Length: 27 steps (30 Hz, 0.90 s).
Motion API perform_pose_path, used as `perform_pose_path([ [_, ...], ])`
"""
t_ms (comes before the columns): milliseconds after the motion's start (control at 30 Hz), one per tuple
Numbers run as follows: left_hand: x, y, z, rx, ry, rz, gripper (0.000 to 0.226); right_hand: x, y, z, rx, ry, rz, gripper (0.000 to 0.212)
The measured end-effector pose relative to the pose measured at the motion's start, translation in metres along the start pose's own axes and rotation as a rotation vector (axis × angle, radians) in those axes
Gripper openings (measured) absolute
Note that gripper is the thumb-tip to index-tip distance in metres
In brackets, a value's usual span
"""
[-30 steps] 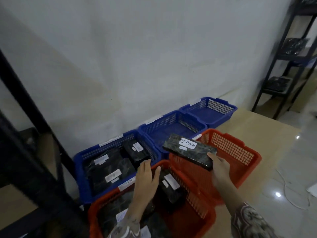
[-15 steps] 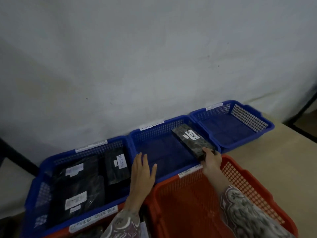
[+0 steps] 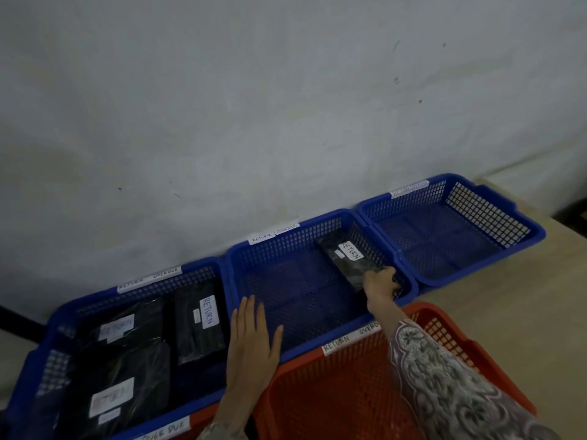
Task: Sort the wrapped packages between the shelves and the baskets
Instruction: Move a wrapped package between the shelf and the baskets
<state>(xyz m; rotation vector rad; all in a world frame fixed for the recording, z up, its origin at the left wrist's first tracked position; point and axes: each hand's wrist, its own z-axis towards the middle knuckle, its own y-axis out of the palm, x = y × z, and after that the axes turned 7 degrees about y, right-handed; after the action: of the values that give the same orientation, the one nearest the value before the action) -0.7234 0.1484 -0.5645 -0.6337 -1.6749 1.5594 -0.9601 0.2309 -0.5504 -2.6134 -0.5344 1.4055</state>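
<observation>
Far to the left of my grip sits a blue basket (image 3: 47,360) holding three black wrapped packages; the nearest to me, an upright one (image 3: 198,322), has a white tag reading RETURN. Nearer my grip, my left hand (image 3: 251,341) lies flat with straight fingers, holding nothing, over the wall where that basket meets the middle blue basket (image 3: 286,293). I judge it should stay there as a brace to keep the baskets from sliding.

At the grip itself, my right hand (image 3: 379,285) curls its fingers over the near end of a black wrapped package (image 3: 346,260) tagged RETURN. The package lies inside the middle basket, along its right wall, its far end towards the back corner. I cannot tell whether it rests fully on the basket floor. To finish well, I would lower the near end until it lies flat, tag up, then open my fingers and lift straight out without snagging the mesh.

Just right of my grip is a third blue basket (image 3: 524,231). Below my forearm sits an orange basket (image 3: 444,331).
</observation>
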Motion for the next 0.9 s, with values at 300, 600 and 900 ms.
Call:
perform_pose_path([
  [300, -0.003, 0.002, 0.0, 0.017, 0.011, -0.008, 0.067, 0.007, 0.011, -0.003, 0.029, -0.221, -1.006, 0.092],
  [600, -0.005, 0.004, 0.0, 0.004, 0.004, -0.007, 0.067, 0.006, 0.005, 0.0, 0.094, -0.389, -1.222, 0.064],
  [900, -0.005, -0.004, 0.0, 0.015, 0.059, -0.085, 0.086, 0.005, -0.007, -0.01, 0.102, -0.509, -1.277, 0.073],
])
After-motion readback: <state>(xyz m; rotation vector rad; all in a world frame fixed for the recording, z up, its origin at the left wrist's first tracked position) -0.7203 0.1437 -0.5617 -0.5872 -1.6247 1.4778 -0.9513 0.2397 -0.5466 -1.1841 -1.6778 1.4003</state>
